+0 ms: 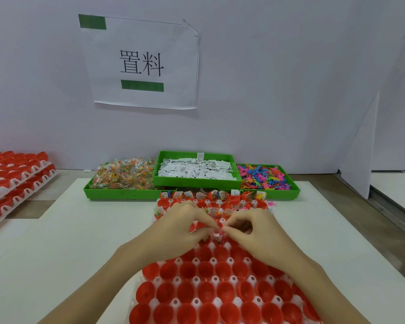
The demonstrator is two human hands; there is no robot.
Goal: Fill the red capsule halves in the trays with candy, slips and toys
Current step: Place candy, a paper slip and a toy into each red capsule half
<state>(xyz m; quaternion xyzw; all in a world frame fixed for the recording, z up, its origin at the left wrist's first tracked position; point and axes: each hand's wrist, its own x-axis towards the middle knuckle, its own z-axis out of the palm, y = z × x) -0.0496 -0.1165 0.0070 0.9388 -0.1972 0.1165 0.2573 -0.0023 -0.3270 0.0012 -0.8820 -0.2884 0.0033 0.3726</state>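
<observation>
A white tray [214, 261] of red capsule halves [187, 291] lies in front of me. Its far rows hold candy packets, slips and toys; the near rows stand empty. My left hand [180, 226] and right hand [250, 232] meet over the tray's middle. Both pinch a small pink toy with a slip [216, 235] above a capsule half. Behind the tray stand three green bins: candy packets [124, 175], white slips [194, 169] and coloured toys [263, 176].
Stacked trays of red capsule halves [12, 178] stand at the far left. A white mat [80, 242] covers the table. A white wall with a paper sign [142, 63] rises behind the bins. A white partition [360, 155] stands at the right.
</observation>
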